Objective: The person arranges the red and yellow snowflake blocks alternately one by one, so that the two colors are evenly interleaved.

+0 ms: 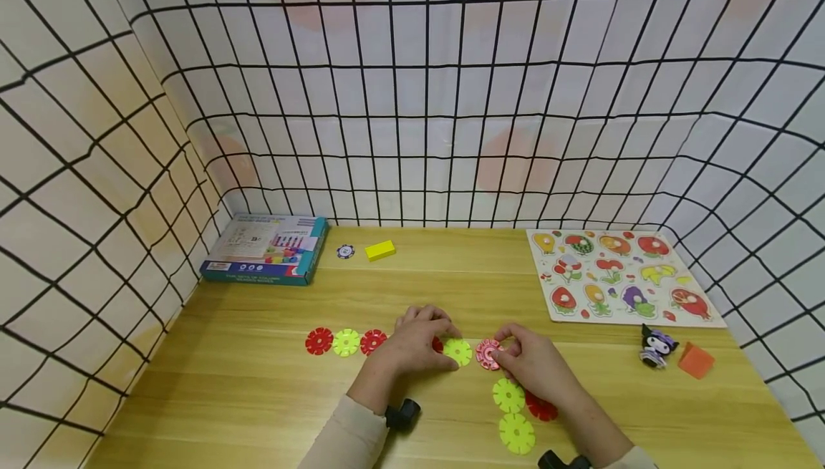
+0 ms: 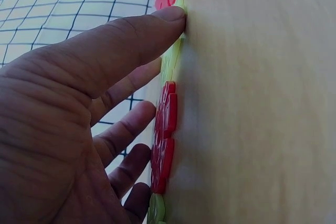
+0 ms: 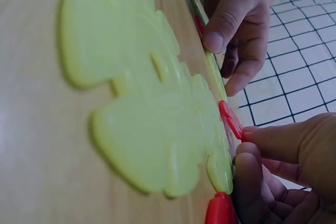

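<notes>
My right hand (image 1: 538, 369) pinches a red notched plastic disc (image 1: 485, 354) between thumb and fingertips, tilted up in the right wrist view. Just left of it lies a yellow notched disc (image 1: 458, 351), which my left hand (image 1: 415, 344) holds at its edges between thumb and index finger. In the left wrist view the other fingers spread loosely beside another red disc (image 2: 165, 135). This disc adjoins the yellow one and is mostly hidden by my hand in the head view. Below my right hand lie two yellow discs (image 1: 509, 395) and a red disc (image 1: 541, 407), partly covered.
Farther left, a red disc (image 1: 319, 341), a yellow disc (image 1: 346, 342) and another red disc (image 1: 372, 342) continue the row. Behind are a boxed toy set (image 1: 264, 248), a poker chip (image 1: 345, 251), a yellow block (image 1: 380, 250) and a fruit puzzle board (image 1: 621, 276). A figurine (image 1: 656, 347) and orange block (image 1: 696, 360) stand right.
</notes>
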Demonstrator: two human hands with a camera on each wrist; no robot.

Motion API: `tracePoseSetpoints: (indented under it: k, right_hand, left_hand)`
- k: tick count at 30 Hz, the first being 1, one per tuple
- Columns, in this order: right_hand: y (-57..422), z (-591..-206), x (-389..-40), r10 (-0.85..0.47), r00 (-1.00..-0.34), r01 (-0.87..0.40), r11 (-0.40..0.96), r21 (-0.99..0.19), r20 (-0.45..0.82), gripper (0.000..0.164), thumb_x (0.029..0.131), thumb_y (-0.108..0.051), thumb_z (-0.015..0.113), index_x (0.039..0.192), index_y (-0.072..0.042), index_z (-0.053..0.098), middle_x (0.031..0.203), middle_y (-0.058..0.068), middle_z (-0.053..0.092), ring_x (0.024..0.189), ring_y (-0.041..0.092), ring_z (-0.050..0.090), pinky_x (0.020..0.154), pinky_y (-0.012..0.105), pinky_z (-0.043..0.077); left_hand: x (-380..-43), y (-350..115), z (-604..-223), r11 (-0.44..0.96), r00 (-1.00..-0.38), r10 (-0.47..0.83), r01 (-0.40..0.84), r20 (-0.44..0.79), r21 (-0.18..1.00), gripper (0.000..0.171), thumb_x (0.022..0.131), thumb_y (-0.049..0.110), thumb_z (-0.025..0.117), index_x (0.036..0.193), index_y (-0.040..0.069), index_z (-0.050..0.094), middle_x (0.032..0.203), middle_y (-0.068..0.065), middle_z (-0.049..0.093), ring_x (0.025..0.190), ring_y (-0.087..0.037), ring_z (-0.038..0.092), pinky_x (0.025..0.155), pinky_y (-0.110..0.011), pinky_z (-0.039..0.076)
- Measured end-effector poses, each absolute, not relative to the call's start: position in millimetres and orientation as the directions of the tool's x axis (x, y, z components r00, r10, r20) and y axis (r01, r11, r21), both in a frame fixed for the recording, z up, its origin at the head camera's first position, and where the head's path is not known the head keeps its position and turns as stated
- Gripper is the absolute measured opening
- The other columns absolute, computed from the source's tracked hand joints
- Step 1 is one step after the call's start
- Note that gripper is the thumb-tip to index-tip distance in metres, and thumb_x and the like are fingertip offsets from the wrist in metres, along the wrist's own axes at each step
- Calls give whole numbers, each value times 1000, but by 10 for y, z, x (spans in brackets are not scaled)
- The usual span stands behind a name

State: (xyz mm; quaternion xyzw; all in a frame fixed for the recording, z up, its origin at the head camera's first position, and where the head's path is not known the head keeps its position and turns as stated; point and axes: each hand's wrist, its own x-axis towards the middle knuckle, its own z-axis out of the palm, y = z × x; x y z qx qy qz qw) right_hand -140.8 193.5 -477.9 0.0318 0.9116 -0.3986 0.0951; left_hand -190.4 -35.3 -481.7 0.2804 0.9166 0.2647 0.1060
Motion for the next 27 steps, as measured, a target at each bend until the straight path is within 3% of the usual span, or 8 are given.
tracePoseSetpoints:
  k: [16, 27]
  right_hand:
    - [1907, -4790, -1438, -6, -987, 100, 768, -633, -163, 22, 80, -30, 72, 95, -19, 60, 64, -2, 52, 51, 13, 48, 48, 28, 39]
    - [2068, -4759, -1417, -92, -965, 120, 674, -729, -244, 24, 82, -33, 70, 101, -22, 60, 69, 2, 52, 55, 16, 48, 51, 28, 38]
  left_hand:
    - [-1901, -351, -4797, 704, -817, 574, 463, -48, 539, 41, 70, 45, 76, 109, 37, 63, 118, 14, 44, 115, -17, 31, 93, -43, 25]
    - [-1901, -354, -4795, 691, -812, 582, 469, -39, 550, 45, 69, 52, 74, 110, 38, 62, 121, 14, 44, 117, -18, 31, 93, -43, 25]
